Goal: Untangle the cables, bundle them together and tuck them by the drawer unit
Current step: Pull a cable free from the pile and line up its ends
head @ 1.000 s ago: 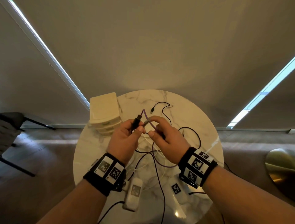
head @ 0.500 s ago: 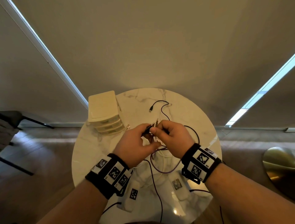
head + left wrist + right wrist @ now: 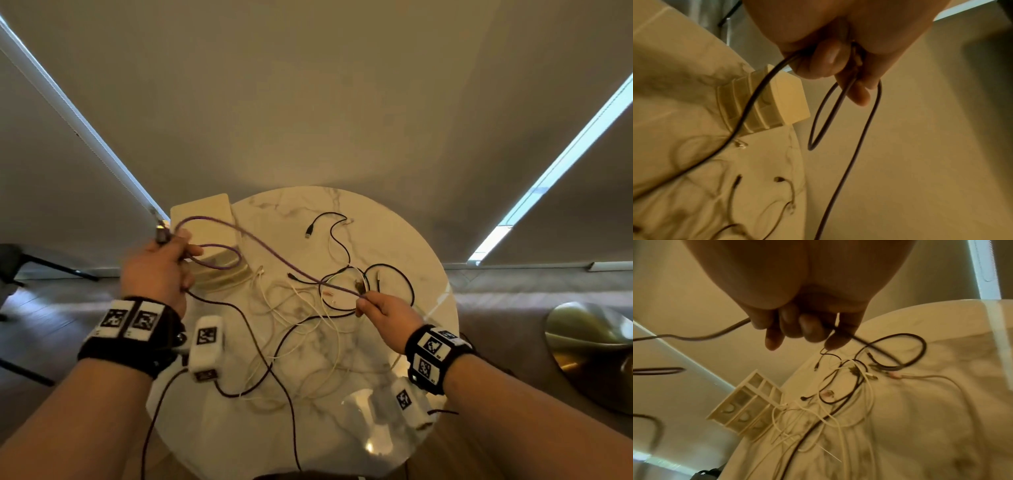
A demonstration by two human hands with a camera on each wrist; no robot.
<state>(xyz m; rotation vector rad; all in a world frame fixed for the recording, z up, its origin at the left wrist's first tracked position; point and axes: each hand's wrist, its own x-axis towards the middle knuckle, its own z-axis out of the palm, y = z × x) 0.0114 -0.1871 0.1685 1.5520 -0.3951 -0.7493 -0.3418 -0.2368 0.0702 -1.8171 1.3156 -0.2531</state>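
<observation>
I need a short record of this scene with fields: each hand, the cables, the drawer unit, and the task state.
left hand: grips coiled purple cable, raised
right hand: pinches same cable farther along
other cables: black and white, tangled on table
drawer unit: table's far left
task state: nothing bundled yet

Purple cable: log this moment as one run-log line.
left hand grips purple cable loops | right hand pinches its run | other cables tangled on table

We count one purple cable, one drawer unit with three drawers, one round table, and a tangle of black and white cables we cannot number.
</observation>
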